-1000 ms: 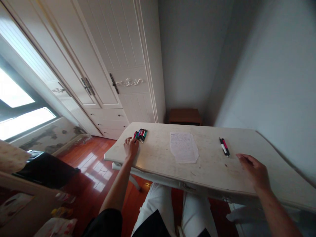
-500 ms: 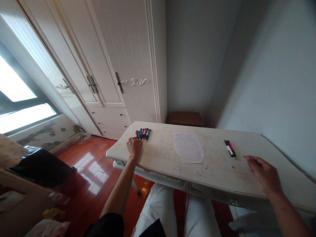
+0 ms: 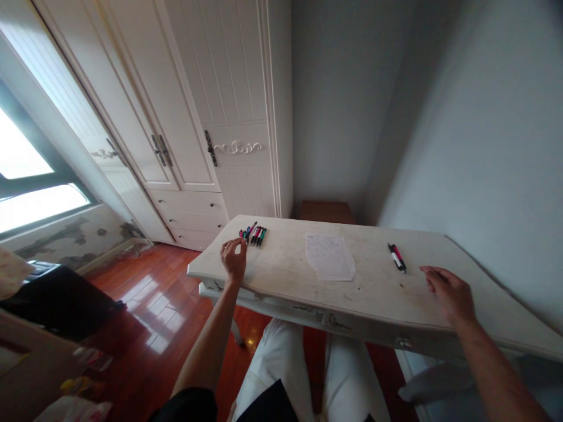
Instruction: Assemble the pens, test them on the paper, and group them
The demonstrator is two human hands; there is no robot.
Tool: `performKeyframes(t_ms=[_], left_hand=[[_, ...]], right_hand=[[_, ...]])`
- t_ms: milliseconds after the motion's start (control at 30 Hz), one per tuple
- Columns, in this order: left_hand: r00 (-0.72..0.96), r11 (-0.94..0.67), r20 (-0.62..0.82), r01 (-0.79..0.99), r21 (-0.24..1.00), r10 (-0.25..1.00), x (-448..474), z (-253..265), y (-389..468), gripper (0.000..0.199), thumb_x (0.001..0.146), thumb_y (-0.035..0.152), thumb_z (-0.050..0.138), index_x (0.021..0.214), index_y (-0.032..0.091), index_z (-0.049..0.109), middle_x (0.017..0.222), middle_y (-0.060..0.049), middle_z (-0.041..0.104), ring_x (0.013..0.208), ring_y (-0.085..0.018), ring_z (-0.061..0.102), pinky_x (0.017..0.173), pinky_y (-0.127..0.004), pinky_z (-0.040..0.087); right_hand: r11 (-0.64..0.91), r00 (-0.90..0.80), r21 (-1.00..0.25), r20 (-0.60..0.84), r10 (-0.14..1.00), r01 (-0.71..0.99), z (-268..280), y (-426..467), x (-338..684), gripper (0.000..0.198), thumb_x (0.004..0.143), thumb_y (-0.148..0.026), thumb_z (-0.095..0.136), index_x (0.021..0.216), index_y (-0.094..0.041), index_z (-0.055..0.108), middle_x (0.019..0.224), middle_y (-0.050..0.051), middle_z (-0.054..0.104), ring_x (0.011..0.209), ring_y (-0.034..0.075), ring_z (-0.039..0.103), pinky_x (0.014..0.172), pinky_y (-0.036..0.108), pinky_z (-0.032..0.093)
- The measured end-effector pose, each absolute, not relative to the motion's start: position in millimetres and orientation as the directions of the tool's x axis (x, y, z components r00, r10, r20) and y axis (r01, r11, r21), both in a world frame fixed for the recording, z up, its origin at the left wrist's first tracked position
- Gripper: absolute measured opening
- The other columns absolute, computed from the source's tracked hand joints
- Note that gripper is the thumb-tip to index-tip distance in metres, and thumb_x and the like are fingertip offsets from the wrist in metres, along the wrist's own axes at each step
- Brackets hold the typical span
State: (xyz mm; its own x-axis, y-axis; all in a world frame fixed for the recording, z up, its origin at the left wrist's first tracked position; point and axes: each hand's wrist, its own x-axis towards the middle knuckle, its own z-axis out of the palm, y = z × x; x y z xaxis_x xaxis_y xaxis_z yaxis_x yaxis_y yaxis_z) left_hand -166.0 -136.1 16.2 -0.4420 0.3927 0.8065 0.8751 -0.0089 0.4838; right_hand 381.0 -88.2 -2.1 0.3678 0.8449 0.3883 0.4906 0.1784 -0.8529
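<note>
White paper sheet (image 3: 329, 257) between pen groups (image 3: 254, 234).

The left hand (image 3: 233, 258) reaches far forward on a straight arm, fingers (image 3: 238, 245) pinched together; the right hand (image 3: 448, 290) lies flat, palm down, fingers loosely extended.

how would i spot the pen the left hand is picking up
Find the white table and the pen row at its far left corner. By the left hand, one pen tilts up off the surface; the others lie flat.
</note>
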Motion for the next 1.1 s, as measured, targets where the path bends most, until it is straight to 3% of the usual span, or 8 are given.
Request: performKeyframes(t_ms=[133, 433, 700, 967, 1100], left_hand=[[-0.409, -0.079, 0.841, 0.883, 0.463, 0.356, -155, 17, -145, 0.021, 0.092, 0.032, 0.052, 0.084, 0.019, 0.066, 0.095, -0.008, 0.074, 0.093, -0.020, 0.066, 0.093, -0.039, 0.046], [-0.410, -0.160, 0.842, 0.859, 0.486, 0.351, -133, 10, -149, 0.019, 0.093, 0.031, 0.047, 0.091, 0.018, 0.060, 0.094, -0.010, 0.071, 0.088, -0.020, 0.065, 0.085, -0.037, 0.050], [-0.314, -0.386, 0.893, 0.818, 0.427, 0.323, -107, 12, -150, 0.016, 0.097, 0.029, 0.042, 0.104, 0.016, 0.049, 0.103, -0.014, 0.070, 0.097, -0.019, 0.067, 0.085, -0.035, 0.052], [-0.010, -0.631, 0.946, 0.742, 0.224, 0.325, -48, 44, -113, 0.014, 0.097, 0.022, 0.041, 0.108, 0.018, 0.049, 0.106, -0.013, 0.070, 0.106, -0.020, 0.064, 0.093, -0.039, 0.051], [0.083, -0.681, 0.905, 0.688, 0.250, 0.417, -19, 48, -86, 0.015, 0.098, 0.022, 0.041, 0.105, 0.018, 0.052, 0.096, -0.010, 0.070, 0.091, -0.018, 0.066, 0.085, -0.034, 0.052]], right_hand=[[0.138, 0.386, -0.941, 0.257, 0.886, 0.308, 1, -90, 379, 0.038, 0.063, -0.048, 0.064, 0.080, -0.014, 0.069, 0.054, 0.001, 0.051, 0.048, 0.014, 0.045, 0.045, 0.029, 0.037], [0.189, 0.381, -0.940, 0.292, 0.877, 0.286, -3, -88, 380, 0.039, 0.063, -0.046, 0.064, 0.080, -0.012, 0.070, 0.053, -0.002, 0.051, 0.046, 0.011, 0.044, 0.040, 0.022, 0.032], [0.209, 0.354, -0.928, 0.316, 0.881, 0.308, 2, -92, 376, 0.037, 0.063, -0.046, 0.062, 0.077, -0.012, 0.068, 0.052, -0.003, 0.050, 0.047, 0.011, 0.043, 0.043, 0.023, 0.033], [0.246, 0.375, -0.897, 0.385, 0.843, 0.366, 8, -101, 353, 0.038, 0.073, -0.049, 0.061, 0.079, -0.012, 0.067, 0.051, -0.004, 0.048, 0.048, 0.011, 0.042, 0.045, 0.024, 0.035], [0.322, 0.193, -0.904, 0.382, 0.904, 0.281, 18, -104, 307, 0.039, 0.076, -0.052, 0.061, 0.081, -0.014, 0.068, 0.052, -0.003, 0.048, 0.046, 0.011, 0.042, 0.044, 0.024, 0.036]])
